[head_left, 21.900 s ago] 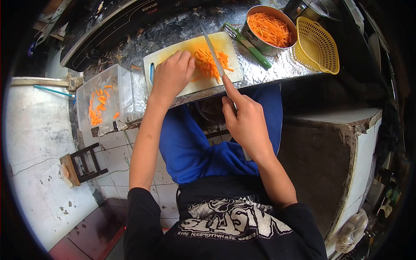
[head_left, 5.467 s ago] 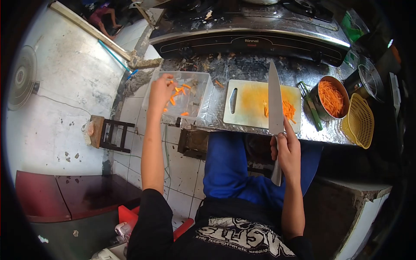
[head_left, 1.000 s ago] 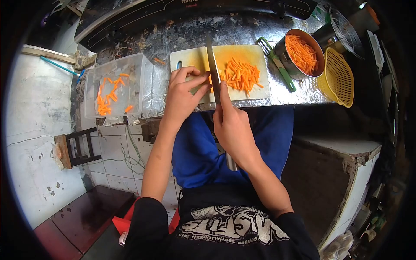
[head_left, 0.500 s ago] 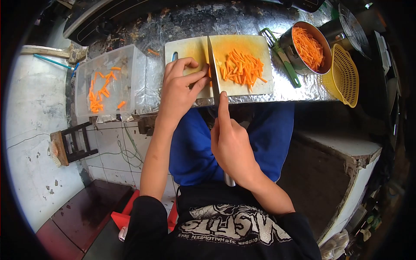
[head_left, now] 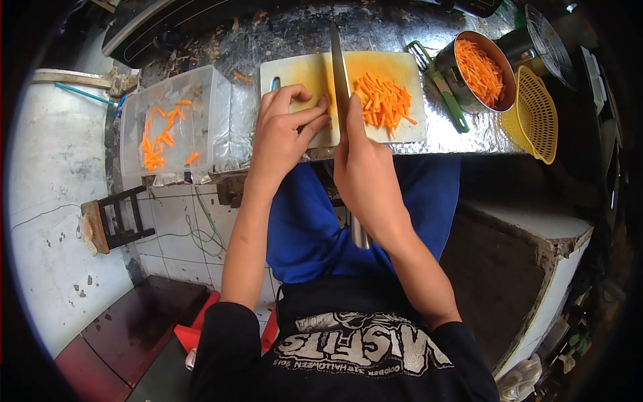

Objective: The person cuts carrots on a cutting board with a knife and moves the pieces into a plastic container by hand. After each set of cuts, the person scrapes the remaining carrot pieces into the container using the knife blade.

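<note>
On the white, orange-stained cutting board (head_left: 416, 80), my left hand (head_left: 281, 130) presses its bent fingertips down beside the blade. A thin edge of carrot shows at those fingertips, mostly hidden by them. My right hand (head_left: 367, 171) is closed round the handle of a large kitchen knife (head_left: 339, 70), its index finger laid along the top of the blade. The blade points away from me across the board. Just right of it lies a pile of carrot sticks (head_left: 384, 102).
At the left stands a clear plastic container (head_left: 221, 120) with carrot pieces inside. Right of the board are a green-handled peeler (head_left: 450, 104), a metal pot (head_left: 457, 84) full of carrot sticks and a yellow basket (head_left: 536, 124). The counter's front edge runs just below the board.
My right hand and the knife have moved forward, so the blade tip now reaches past the board's far edge. The left hand stays by the blade.
</note>
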`<control>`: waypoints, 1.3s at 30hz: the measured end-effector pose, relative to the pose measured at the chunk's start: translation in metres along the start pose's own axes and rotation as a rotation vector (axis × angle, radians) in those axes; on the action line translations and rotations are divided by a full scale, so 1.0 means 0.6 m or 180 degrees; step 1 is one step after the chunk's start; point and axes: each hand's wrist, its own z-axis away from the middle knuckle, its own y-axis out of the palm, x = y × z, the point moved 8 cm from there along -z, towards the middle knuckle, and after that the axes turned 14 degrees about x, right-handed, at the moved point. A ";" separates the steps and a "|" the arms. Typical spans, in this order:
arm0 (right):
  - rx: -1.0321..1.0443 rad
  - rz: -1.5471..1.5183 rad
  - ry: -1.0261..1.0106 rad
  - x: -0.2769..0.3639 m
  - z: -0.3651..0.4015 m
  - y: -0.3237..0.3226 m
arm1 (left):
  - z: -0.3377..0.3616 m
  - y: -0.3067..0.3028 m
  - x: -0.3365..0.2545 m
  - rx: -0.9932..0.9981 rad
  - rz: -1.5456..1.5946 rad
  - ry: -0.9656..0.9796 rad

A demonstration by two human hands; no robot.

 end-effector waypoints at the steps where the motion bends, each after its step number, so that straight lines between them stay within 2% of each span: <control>1: 0.0078 -0.0017 0.0069 0.000 0.012 0.005 | -0.001 0.001 0.001 -0.0015 -0.0011 0.0015; 15: 0.0346 -0.0057 0.0277 0.004 0.044 0.038 | 0.003 0.007 0.009 0.0096 -0.0005 0.0047; 23: -0.0197 0.0025 -0.0198 -0.016 -0.075 0.004 | 0.003 0.004 0.006 0.0050 -0.0217 0.0215; 28: -0.0199 -0.0067 -0.0141 -0.020 -0.044 -0.044 | 0.003 0.006 -0.002 0.0022 -0.0168 0.0097; 30: -0.0270 0.0121 -0.0469 -0.009 -0.023 -0.040 | 0.002 0.004 -0.003 -0.0090 -0.0107 0.0123; 39: 0.0333 -0.0032 0.0163 0.009 0.041 0.014 | 0.007 0.003 0.000 -0.0197 -0.0149 0.0154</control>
